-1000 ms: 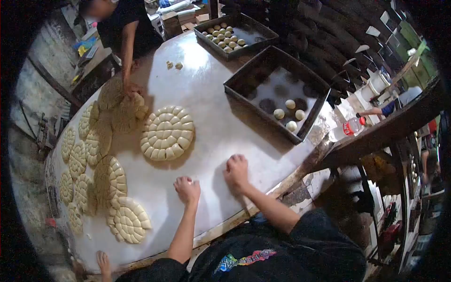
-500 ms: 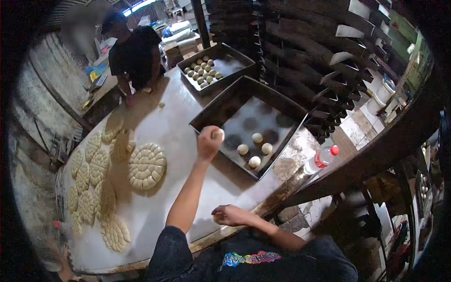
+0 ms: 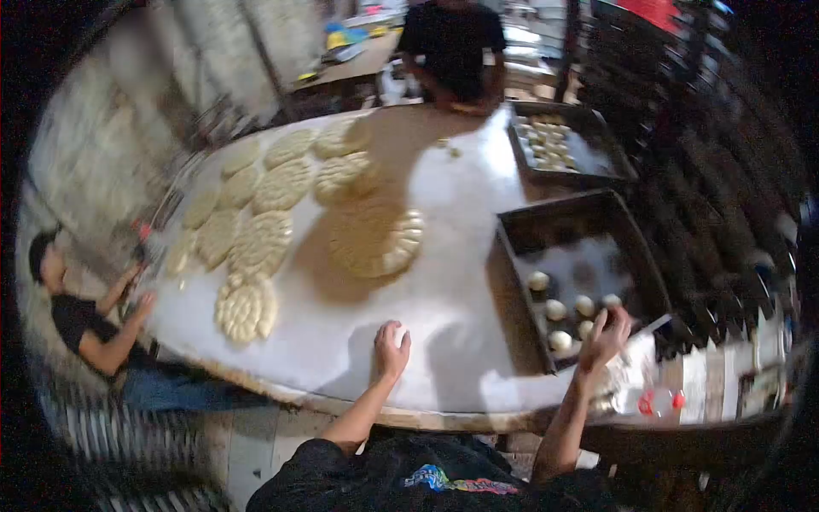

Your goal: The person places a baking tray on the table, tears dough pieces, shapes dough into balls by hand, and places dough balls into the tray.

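My left hand (image 3: 392,358) rests low over the floured table, fingers curled around a small pale dough ball (image 3: 401,335). Over the near right part of the dark baking tray (image 3: 523,300), my right hand (image 3: 606,340) reaches down. Its fingertips close at another dough ball (image 3: 612,301); blur partly hides the contact. Several more dough balls (image 3: 555,310) sit on the tray beside that hand. To the left of the tray lies a large round slab of dough (image 3: 375,241), scored into segments and half in shadow.
Several scored dough rounds (image 3: 259,242) cover the table's left side. A second tray (image 3: 570,177) with small dough pieces stands at the back right. One person (image 3: 452,51) stands across the table, another (image 3: 98,328) sits at left. A red-capped bottle (image 3: 661,402) is near the right edge.
The view has swung left. My left hand has left the tray for the table, my right hand has moved from the table's edge into the tray, and more dough balls are on it.
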`<state>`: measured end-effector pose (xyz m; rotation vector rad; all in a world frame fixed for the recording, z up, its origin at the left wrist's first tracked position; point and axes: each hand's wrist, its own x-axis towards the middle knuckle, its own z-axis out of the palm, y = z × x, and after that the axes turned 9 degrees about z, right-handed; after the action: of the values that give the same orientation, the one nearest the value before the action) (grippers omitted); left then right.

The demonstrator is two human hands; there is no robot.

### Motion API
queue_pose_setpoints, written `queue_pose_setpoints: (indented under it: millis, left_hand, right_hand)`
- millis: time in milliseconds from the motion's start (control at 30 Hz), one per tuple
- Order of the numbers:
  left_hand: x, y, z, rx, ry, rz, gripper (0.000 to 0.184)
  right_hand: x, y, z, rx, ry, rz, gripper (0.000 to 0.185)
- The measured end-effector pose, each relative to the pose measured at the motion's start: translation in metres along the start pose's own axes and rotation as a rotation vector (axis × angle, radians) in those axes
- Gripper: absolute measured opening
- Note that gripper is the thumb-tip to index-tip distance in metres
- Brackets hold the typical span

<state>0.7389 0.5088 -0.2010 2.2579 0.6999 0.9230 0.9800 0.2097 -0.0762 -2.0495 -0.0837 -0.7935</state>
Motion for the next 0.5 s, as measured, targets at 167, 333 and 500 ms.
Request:
queue_pose_setpoints:
  millis: [167,333,500]
  left_hand:
    - [-0.011,-0.053,-0.061,-0.08,0.169,0.004,0.01]
    - [-0.011,-0.118,-0.103,-0.188,0.224,0.025,0.01]
    - [-0.044,-0.192,-0.199,-0.35,0.61,-0.377,0.003]
  right_hand:
    - [-0.185,-0.105,0.073,0.342,-0.843,-0.055,0.016]
    - [-0.306,-0.173,0.158,0.153,-1.174,-0.37,0.02]
    - [-0.4,-0.269,0.237,0.095,-1.201,-0.723,0.02]
